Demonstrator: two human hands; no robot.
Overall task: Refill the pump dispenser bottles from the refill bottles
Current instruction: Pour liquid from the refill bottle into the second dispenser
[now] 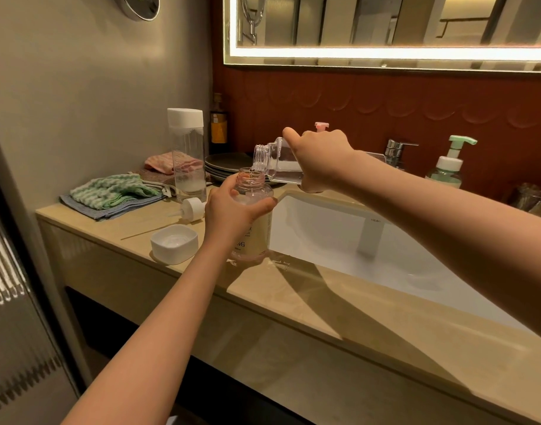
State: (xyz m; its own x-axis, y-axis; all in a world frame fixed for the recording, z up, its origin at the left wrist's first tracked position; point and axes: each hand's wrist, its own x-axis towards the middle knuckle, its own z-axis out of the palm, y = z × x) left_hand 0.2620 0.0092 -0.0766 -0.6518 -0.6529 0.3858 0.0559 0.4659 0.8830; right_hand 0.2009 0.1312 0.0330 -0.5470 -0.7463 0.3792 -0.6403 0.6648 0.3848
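While right hand (321, 162) grips refill bottle (278, 165) approx level, its mouth sits just over open pump bottle (252, 185), w/ left hand (232, 214) gripping that.

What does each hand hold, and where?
The left hand grips the dispenser bottle at its shoulder; the right hand grips the tilted refill bottle around its body.

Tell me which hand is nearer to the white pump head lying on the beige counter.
Left. The left hand grips the pink-tinted dispenser bottle just beside the white pump head; the right hand tilts the clear refill bottle farther right, higher up.
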